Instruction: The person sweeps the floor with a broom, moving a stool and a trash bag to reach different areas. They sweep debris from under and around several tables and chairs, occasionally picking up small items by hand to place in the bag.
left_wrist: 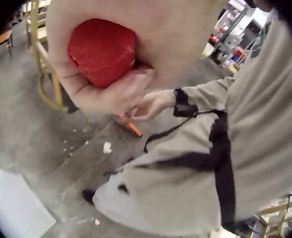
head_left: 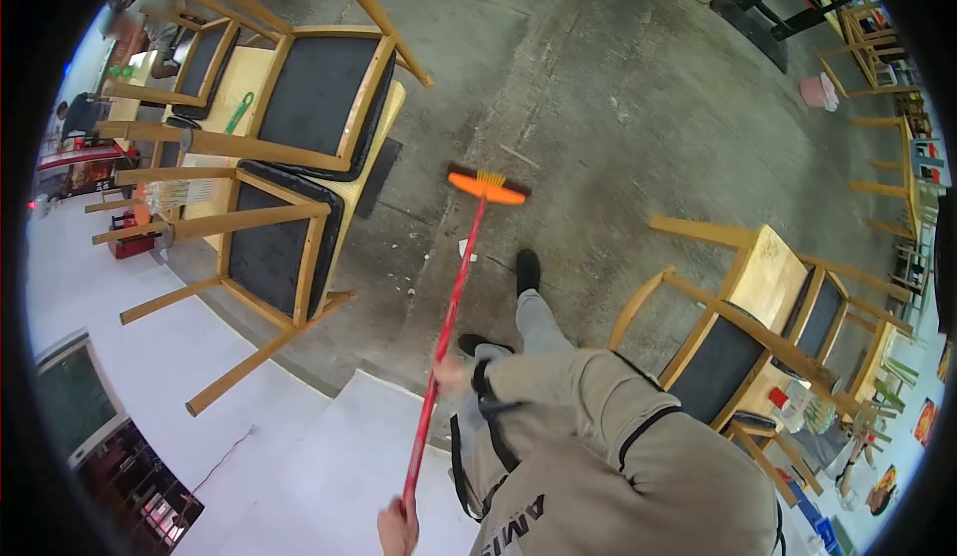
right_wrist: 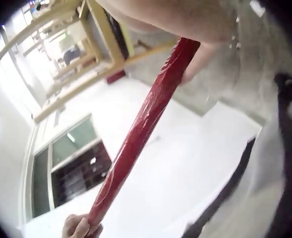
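Observation:
A broom with a red handle (head_left: pixel 457 292) and an orange head (head_left: pixel 498 192) with yellow and dark bristles slants away from me in the head view; its head is on the grey floor. My left hand (head_left: pixel 397 529) grips the handle near its top end, whose red tip (left_wrist: pixel 104 52) shows between the fingers in the left wrist view. Farther down, my right hand (head_left: pixel 454 375) holds the handle, its fingers curled round it. A thin stick (head_left: pixel 520 157) lies just beyond the broom head, and a white scrap (head_left: pixel 466 249) is beside the handle.
At left, upturned chairs (head_left: pixel 319 93) rest on a wooden table (head_left: pixel 394 108), their legs jutting outward. More chairs (head_left: pixel 718 362) and a table (head_left: pixel 768 277) stand at right. A white wall (head_left: pixel 319 456) is close at lower left. Buckets (head_left: pixel 817 93) stand far off.

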A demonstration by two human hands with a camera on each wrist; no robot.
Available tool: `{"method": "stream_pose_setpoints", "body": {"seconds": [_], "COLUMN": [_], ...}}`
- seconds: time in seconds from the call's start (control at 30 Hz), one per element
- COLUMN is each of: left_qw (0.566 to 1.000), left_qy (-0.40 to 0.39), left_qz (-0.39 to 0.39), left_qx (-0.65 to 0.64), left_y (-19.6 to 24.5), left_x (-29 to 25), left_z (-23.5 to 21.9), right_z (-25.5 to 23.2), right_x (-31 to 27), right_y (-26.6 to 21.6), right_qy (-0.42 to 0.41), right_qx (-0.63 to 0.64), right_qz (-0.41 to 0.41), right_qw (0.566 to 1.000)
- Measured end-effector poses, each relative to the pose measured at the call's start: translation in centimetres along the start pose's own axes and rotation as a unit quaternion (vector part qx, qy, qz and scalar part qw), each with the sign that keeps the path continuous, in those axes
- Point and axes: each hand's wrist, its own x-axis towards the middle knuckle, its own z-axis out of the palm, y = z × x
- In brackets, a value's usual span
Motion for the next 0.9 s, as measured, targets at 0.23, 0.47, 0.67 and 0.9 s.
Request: {"method": "stream_pose_setpoints", "body": {"seconds": [0.23, 0.47, 0.67, 0.9], "left_qw": [0.997, 0.988, 0.988, 0.99], "left_qy": [0.012, 0.052, 0.039, -0.062], "left_qz": [-0.041, 0.086, 0.081, -0.086], "left_qx": [-0.065, -0.12, -0.127, -0.09], "left_y": [2.4, 19.0, 18.7, 2.1], "left_x": [-1.7, 17.3, 19.2, -3.1], "left_z": [0.9, 3.1, 0.4, 5.2], "right_z": [-3.0, -21.0, -21.2, -1.4], "right_x": [-5.0, 4.7, 18.2, 7.6], "right_y": [-2.2, -17.3, -16.8, 6.2], "right_qy": [0.004, 0.33, 0.078, -0.447], "right_qx": [0.054, -0.081, -0.086, 0.059], "right_qz": [-0.014, -0.299, -0.218, 0.15], "right_qw": [0.998, 0.892, 0.969, 0.88]}}
